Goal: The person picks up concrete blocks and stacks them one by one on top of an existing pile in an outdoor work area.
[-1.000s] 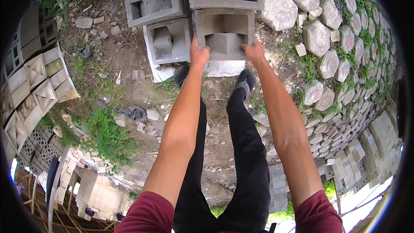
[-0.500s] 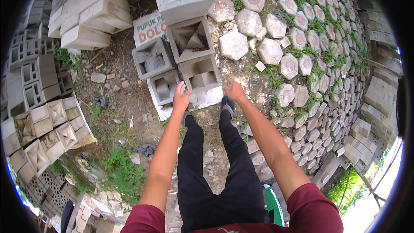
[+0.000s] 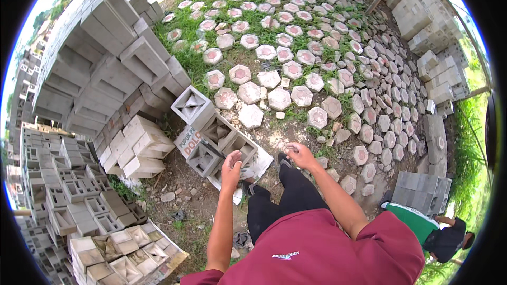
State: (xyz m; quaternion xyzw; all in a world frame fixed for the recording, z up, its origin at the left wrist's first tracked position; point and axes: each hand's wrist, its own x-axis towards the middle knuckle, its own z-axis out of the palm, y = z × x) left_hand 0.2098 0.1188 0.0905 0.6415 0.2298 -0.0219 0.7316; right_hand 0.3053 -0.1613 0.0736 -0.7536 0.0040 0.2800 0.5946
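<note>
A small cluster of square grey concrete vent blocks (image 3: 205, 159) with angled hollows stands on a flattened white sack (image 3: 261, 163). One pale block (image 3: 193, 106) sits at its far end. My left hand (image 3: 231, 169) is raised at the cluster's near side, fingers apart, with nothing in it; it overlaps the blocks in view, and I cannot tell whether it touches them. To the right, above my shoe, my right hand (image 3: 299, 155) hangs in front of me with loosely curved, parted fingers. It holds nothing and is apart from the blocks.
Hexagonal pavers (image 3: 301, 96) cover the grassy ground ahead and right. Tall grey block stacks (image 3: 105, 74) rise at the left, with pale stacked blocks (image 3: 142, 145) nearer. More vent blocks (image 3: 124, 253) lie lower left. A person in dark clothes (image 3: 446, 240) is at the lower right by a green sack (image 3: 406, 221).
My view has swung up and to the right, showing more of the yard. Both hands have come away from the near edge of the vent blocks. The blocks keep their arrangement.
</note>
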